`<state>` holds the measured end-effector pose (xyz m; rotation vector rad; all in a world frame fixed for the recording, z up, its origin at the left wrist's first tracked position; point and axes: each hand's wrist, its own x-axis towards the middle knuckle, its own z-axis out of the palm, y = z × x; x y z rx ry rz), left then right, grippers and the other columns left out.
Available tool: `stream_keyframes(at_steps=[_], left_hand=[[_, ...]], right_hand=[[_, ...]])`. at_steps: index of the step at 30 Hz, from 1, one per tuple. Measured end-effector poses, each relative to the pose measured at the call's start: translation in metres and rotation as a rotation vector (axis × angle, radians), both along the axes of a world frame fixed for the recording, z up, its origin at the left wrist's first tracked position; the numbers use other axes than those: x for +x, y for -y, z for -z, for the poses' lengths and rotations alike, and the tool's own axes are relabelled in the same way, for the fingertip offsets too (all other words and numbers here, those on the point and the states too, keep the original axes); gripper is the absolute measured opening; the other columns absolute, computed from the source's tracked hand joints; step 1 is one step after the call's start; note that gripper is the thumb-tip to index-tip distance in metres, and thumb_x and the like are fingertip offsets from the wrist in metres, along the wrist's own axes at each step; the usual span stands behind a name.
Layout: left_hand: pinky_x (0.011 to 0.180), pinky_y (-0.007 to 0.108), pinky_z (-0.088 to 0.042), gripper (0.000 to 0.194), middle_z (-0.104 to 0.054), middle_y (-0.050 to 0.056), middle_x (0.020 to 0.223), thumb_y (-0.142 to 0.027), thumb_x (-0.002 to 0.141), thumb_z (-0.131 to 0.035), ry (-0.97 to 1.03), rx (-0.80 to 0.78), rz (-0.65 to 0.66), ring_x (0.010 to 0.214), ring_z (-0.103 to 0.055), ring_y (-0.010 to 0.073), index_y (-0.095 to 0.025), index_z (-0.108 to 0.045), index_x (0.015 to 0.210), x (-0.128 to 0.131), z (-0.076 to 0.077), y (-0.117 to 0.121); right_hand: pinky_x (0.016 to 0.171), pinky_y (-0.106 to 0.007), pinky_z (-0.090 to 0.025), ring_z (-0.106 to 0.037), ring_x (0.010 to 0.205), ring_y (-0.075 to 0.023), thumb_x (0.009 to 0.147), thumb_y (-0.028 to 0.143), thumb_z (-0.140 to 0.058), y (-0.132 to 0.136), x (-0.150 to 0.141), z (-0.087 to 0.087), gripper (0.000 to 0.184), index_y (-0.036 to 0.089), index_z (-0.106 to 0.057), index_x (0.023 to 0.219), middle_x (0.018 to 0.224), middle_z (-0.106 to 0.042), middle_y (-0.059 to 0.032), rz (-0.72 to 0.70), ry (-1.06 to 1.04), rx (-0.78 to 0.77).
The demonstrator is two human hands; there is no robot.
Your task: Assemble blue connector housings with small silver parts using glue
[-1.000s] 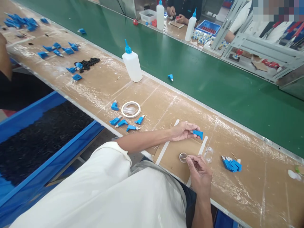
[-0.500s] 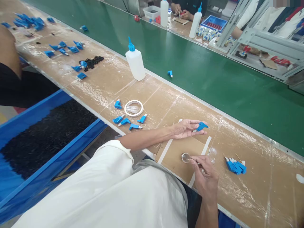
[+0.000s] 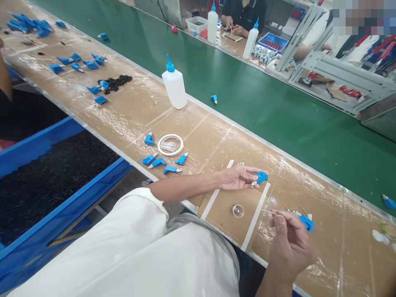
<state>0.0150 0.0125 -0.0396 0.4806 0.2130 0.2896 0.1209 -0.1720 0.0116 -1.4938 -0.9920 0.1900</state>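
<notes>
A small blue plastic part (image 3: 262, 177) with a white tip is pinched in my left hand (image 3: 239, 177), above the far end of a taped-down cardboard sheet (image 3: 216, 212). My right hand (image 3: 292, 241) grips a thin wooden stick (image 3: 267, 211), held to the right of the sheet with its tip pointing left. On the sheet stands a small round clear cup (image 3: 238, 210). Beyond my right hand lies a cluster of blue parts (image 3: 306, 222), partly hidden by my fingers, with another stick (image 3: 303, 210) beside it.
A roll of white tape (image 3: 170, 144) and several blue parts (image 3: 157, 163) lie left. Behind them stands a white bottle (image 3: 175, 88) with a blue nozzle. The green conveyor belt (image 3: 262, 107) runs along the far side. Co-workers sit across and at left; a blue bin (image 3: 62, 173) holds black pieces.
My right hand has moved right, taking the stick away from the cup. My left hand has turned the blue part. The blue part on the belt has shifted left, and another shows at the right edge.
</notes>
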Motion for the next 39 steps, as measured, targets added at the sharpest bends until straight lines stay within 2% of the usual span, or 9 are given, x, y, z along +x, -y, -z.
stream_keyframes(at_steps=[3, 8, 12, 18, 25, 33, 39], left_hand=[[0.072, 0.023, -0.049, 0.032, -0.073, 0.009, 0.092, -0.013, 0.082, -0.074, -0.012, 0.031, 0.093, 0.076, -0.067, 0.0112, -0.01, -0.075, 0.114, -0.002, -0.001, 0.003], [0.069, 0.02, -0.048, 0.033, -0.071, 0.009, 0.09, -0.025, 0.078, -0.084, 0.007, 0.047, 0.094, 0.073, -0.063, 0.0089, -0.007, -0.076, 0.105, -0.003, -0.001, 0.008], [0.061, 0.016, -0.045, 0.033, -0.069, 0.007, 0.086, -0.028, 0.075, -0.087, 0.001, 0.027, 0.122, 0.068, -0.059, 0.0061, -0.006, -0.076, 0.098, -0.003, -0.005, 0.011], [0.062, 0.014, -0.049, 0.03, -0.07, 0.008, 0.082, -0.026, 0.077, -0.086, -0.051, 0.009, 0.156, 0.064, -0.059, 0.0055, -0.006, -0.077, 0.097, -0.006, -0.013, 0.012], [0.058, 0.013, -0.047, 0.037, -0.069, 0.006, 0.077, -0.028, 0.071, -0.09, -0.035, 0.008, 0.167, 0.062, -0.06, 0.0055, -0.006, -0.077, 0.098, -0.008, -0.017, 0.013], [0.056, 0.014, -0.046, 0.027, -0.068, 0.004, 0.076, -0.025, 0.075, -0.088, -0.078, 0.02, 0.155, 0.061, -0.058, 0.0052, -0.008, -0.078, 0.094, -0.008, -0.017, 0.013], [0.056, 0.015, -0.044, 0.03, -0.067, 0.003, 0.074, -0.027, 0.074, -0.089, -0.071, 0.035, 0.149, 0.062, -0.056, 0.0055, -0.008, -0.078, 0.095, -0.007, -0.016, 0.013]], right_hand=[[0.054, -0.028, -0.049, -0.066, 0.068, -0.0175, 0.087, 0.023, -0.075, -0.01, 0.0, -0.011, 0.006, 0.018, -0.074, 0.089, 0.082, -0.071, -0.0047, 0.075, 0.033, 0.109], [0.065, -0.037, -0.056, -0.07, 0.074, -0.0216, 0.089, 0.019, -0.072, -0.024, 0.0, -0.014, 0.002, 0.02, -0.072, 0.09, 0.079, -0.072, -0.0038, 0.093, 0.335, 0.164], [0.065, -0.036, -0.056, -0.07, 0.071, -0.0204, 0.086, 0.007, -0.07, -0.03, -0.002, -0.012, 0.017, 0.02, -0.071, 0.096, 0.08, -0.073, -0.0031, 0.045, 0.519, 0.22], [0.064, -0.034, -0.054, -0.069, 0.07, -0.0199, 0.083, -0.001, -0.07, -0.034, -0.005, -0.015, 0.026, 0.019, -0.071, 0.099, 0.08, -0.073, -0.0025, 0.031, 0.559, 0.236], [0.064, -0.032, -0.055, -0.07, 0.07, -0.0185, 0.082, -0.002, -0.069, -0.036, -0.004, -0.013, 0.023, 0.017, -0.07, 0.095, 0.081, -0.073, -0.0029, 0.02, 0.607, 0.22], [0.064, -0.033, -0.056, -0.072, 0.072, -0.0184, 0.087, 0.005, -0.07, -0.033, -0.003, -0.014, 0.02, 0.022, -0.064, 0.097, 0.083, -0.074, -0.0016, 0.026, 0.775, 0.137], [0.065, -0.032, -0.054, -0.071, 0.07, -0.0181, 0.089, 0.006, -0.067, -0.032, -0.003, -0.015, 0.019, 0.023, -0.063, 0.096, 0.08, -0.073, -0.001, 0.007, 0.827, 0.122]])
